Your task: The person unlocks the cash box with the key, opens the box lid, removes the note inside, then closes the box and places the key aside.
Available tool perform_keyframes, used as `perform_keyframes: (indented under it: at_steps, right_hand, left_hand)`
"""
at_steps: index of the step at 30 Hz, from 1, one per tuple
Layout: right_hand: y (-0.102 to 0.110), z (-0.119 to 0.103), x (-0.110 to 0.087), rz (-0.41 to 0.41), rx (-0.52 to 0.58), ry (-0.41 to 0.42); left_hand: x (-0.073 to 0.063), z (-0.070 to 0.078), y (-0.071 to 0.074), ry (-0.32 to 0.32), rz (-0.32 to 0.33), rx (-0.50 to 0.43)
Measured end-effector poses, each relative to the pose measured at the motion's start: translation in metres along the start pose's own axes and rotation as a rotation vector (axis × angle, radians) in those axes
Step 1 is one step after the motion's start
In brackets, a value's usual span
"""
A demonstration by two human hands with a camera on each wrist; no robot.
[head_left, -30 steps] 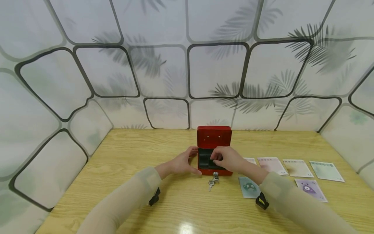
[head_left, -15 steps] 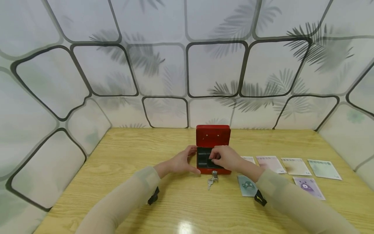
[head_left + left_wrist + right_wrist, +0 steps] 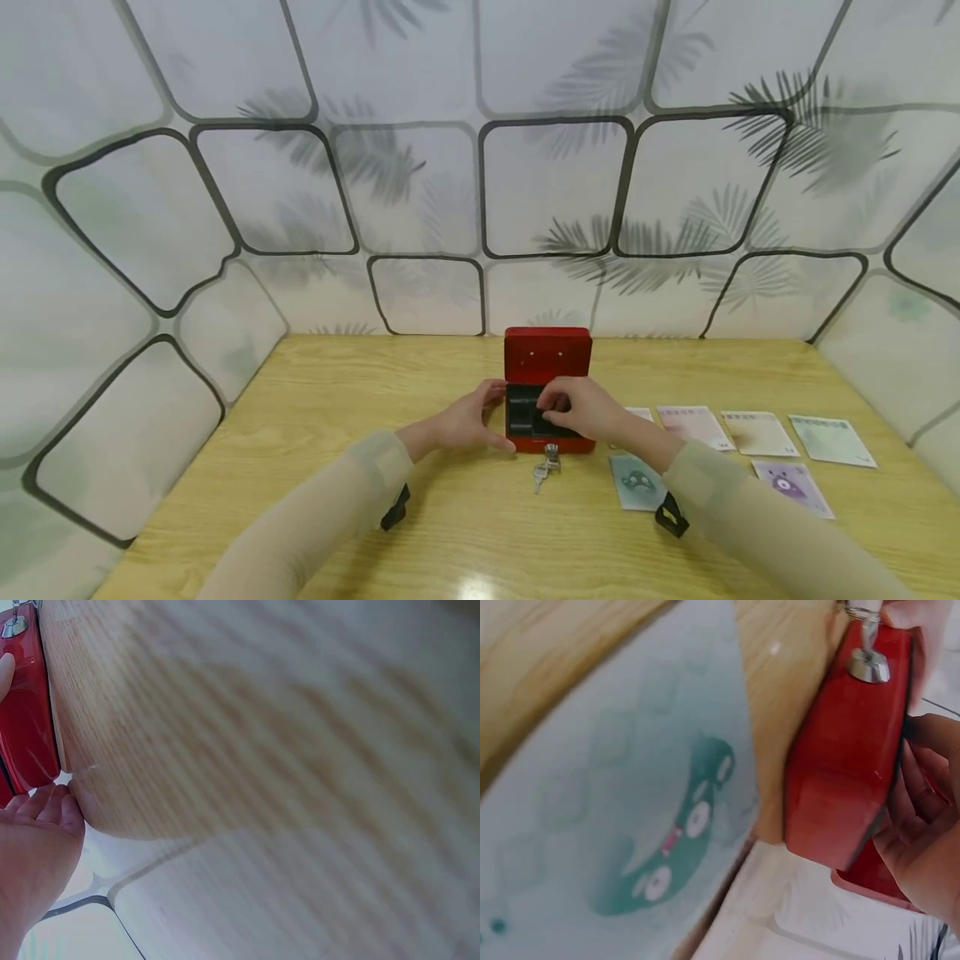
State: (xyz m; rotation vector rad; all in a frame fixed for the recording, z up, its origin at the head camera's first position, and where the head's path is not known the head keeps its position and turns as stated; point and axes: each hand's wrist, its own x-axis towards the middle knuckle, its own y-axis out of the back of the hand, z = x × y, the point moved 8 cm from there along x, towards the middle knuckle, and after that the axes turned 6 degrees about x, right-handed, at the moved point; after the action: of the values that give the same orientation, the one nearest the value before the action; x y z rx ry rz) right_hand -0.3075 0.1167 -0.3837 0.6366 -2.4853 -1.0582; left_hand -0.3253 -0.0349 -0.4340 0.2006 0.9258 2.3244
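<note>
A small red cash box (image 3: 551, 445) stands on the table with its lid (image 3: 548, 353) raised and a black tray (image 3: 519, 411) inside. My left hand (image 3: 463, 418) spans the box's left side, thumb at the front corner and fingers at the back. In the left wrist view the fingers (image 3: 51, 802) touch the box's far edge. My right hand (image 3: 579, 407) reaches over the right part of the box, fingers curled, with thumb and fingertips pinching at the black tray. The right wrist view shows this hand (image 3: 930, 817) at the box's rim; its fingertips are partly hidden.
Keys (image 3: 540, 475) hang from the lock (image 3: 552, 454) on the box front. Paper play notes lie to the right: teal (image 3: 636, 483), pink (image 3: 696, 427), tan (image 3: 760, 433), green (image 3: 831, 440) and purple (image 3: 793, 490). A patterned curtain (image 3: 427, 296) borders the wooden table (image 3: 480, 533).
Both hands stay in place at the box, with only slight movement of the right fingers. The head view shifts a little; the box and notes have not moved on the table.
</note>
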Motion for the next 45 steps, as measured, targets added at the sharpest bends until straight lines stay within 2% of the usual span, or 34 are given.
perform_keyframes:
  at_steps: [4, 9, 12, 15, 18, 21, 25, 38, 45]
  right_hand:
    - [0.023, -0.004, -0.003, 0.113, 0.040, 0.066]
    - [0.069, -0.008, -0.008, 0.354, 0.039, 0.127]
    - [0.093, -0.004, -0.011, 0.492, 0.048, 0.123]
    - [0.108, 0.005, -0.011, 0.560, 0.083, 0.089]
    - [0.113, 0.016, -0.008, 0.554, 0.135, 0.020]
    - [0.111, 0.028, -0.005, 0.506, 0.183, -0.053]
    - [0.105, 0.039, -0.003, 0.458, 0.206, -0.103]
    - [0.097, 0.046, -0.002, 0.432, 0.242, -0.120]
    - [0.094, 0.048, -0.001, 0.417, 0.265, -0.111]
  left_hand:
    - [-0.001, 0.003, 0.002, -0.003, 0.005, 0.003]
    - [-0.002, 0.005, 0.003, -0.002, 0.006, -0.001]
    - [-0.002, 0.005, 0.003, 0.000, 0.000, -0.002]
    - [-0.002, 0.003, 0.002, 0.003, -0.002, -0.001]
    - [-0.002, 0.003, 0.002, 0.002, 0.000, -0.004]
    - [-0.002, 0.003, 0.002, 0.004, 0.002, -0.009]
    - [-0.003, 0.005, 0.002, 0.006, 0.002, -0.012]
    - [-0.003, 0.004, 0.001, 0.012, 0.006, -0.012]
    - [-0.004, 0.005, 0.002, 0.008, -0.035, 0.037]
